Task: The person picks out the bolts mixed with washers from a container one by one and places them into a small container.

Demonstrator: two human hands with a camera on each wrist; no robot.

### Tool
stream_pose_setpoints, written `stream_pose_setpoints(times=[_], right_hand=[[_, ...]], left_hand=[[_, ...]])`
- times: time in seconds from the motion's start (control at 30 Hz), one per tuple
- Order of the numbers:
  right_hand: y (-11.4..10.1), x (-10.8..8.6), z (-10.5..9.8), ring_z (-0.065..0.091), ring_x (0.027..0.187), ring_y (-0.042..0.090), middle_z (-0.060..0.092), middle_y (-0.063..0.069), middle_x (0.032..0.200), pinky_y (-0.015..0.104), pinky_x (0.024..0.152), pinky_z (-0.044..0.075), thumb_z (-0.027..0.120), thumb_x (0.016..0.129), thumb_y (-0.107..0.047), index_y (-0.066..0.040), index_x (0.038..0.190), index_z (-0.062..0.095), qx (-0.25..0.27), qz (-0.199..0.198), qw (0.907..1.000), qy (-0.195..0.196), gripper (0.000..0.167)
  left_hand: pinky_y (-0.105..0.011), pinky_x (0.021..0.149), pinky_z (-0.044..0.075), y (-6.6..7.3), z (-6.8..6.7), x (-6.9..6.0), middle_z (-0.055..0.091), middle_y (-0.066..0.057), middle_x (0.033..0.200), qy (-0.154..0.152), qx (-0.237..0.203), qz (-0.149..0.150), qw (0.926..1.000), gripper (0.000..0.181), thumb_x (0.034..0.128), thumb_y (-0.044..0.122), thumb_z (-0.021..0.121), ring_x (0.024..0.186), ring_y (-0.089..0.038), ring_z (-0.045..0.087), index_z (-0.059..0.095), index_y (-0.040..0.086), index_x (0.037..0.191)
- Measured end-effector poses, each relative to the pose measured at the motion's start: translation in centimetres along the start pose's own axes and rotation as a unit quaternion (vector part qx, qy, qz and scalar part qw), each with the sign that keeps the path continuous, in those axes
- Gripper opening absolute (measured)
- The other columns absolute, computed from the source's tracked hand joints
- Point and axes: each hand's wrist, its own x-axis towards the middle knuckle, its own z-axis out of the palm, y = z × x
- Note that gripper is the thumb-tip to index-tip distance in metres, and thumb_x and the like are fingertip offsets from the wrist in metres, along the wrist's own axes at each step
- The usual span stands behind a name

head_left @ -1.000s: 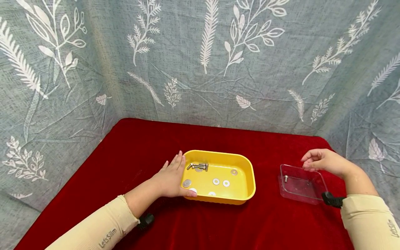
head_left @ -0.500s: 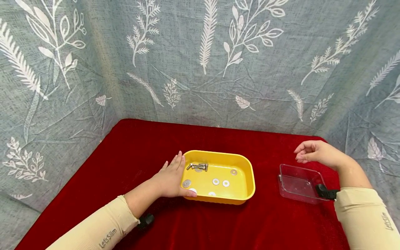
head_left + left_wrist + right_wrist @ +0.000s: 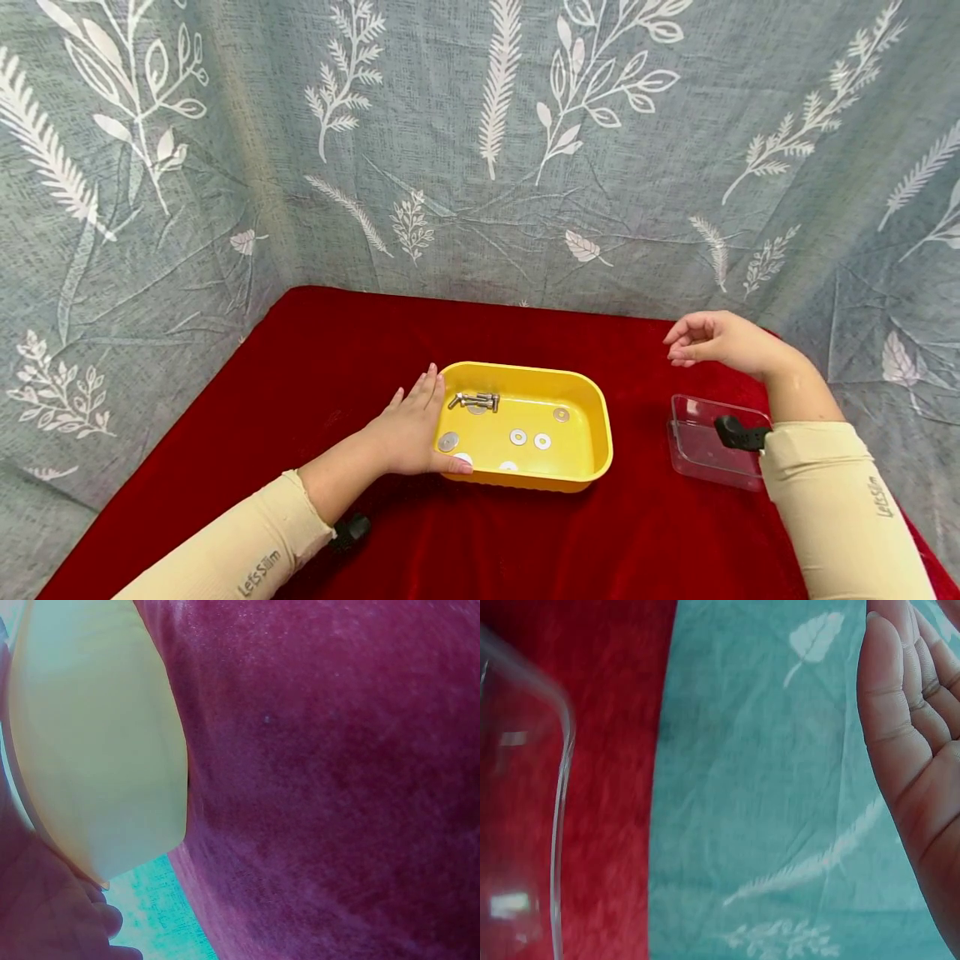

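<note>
My left hand [image 3: 408, 429] rests against the left end of a yellow plastic bin [image 3: 547, 478], its fingers straight along the outer wall. The thumb lies over the front rim. Inside the bin, several metal screws [image 3: 480, 402] lie in a heap at the back left, and several flat washers [image 3: 518, 437] are spread over the bottom. My right hand [image 3: 727, 342] hangs in the air behind a clear plastic box [image 3: 693, 472], its fingers loosely bent and nothing visible in them. A small metallic glint, perhaps a screw [image 3: 672, 429], shows at the box's left wall.
Red velvety cloth [image 3: 360, 342] covers the table. A grey-blue curtain [image 3: 450, 275] with white leaf prints hangs along its back and sides. My right forearm and black wrist strap [image 3: 738, 433] hide the right part of the clear box.
My right hand has moved up and left from above the clear box. A screw seen inside that box has shifted to its left wall. The left hand has stayed still.
</note>
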Motion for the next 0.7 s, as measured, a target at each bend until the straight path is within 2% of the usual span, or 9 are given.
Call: stream_pose_setpoints(times=[0.23,0.43,0.7], right_hand=[[-1.5,1.9,1.0,0.065,0.084,0.019,0.066,0.008,0.089,0.03,0.076,0.052,0.063,0.085,-0.007,0.007,0.102,0.058,0.01,-0.011,0.9999,0.002,0.023],[-2.9,3.5,2.0,0.065,0.084,0.021,0.065,0.015,0.092,0.031,0.077,0.051,0.062,0.086,-0.008,0.008,0.103,0.058,0.031,-0.029,0.9991,-0.007,0.023],[-4.1,5.9,4.5,0.064,0.084,0.025,0.065,0.015,0.092,0.031,0.076,0.052,0.062,0.086,-0.007,0.007,0.102,0.059,0.058,-0.057,0.9963,-0.026,0.021]], left_hand=[[-0.05,0.109,0.011,0.0,-0.1,-0.1,-0.005,-0.018,0.152,-0.003,-0.004,-0.003,1.0,0.129,0.0613,0.079,0.056,0.14,-0.027,0.0,0.003,-0.003,0.145],[-0.051,0.109,0.011,0.0,-0.1,-0.1,-0.007,-0.017,0.151,-0.004,-0.006,-0.001,1.0,0.128,0.0614,0.079,0.056,0.14,-0.028,0.001,0.004,-0.003,0.145],[-0.051,0.108,0.012,0.3,-0.4,-0.3,-0.004,-0.019,0.152,-0.007,-0.015,0.0,0.9999,0.128,0.0621,0.077,0.058,0.139,-0.029,0.001,0.004,-0.004,0.145]])
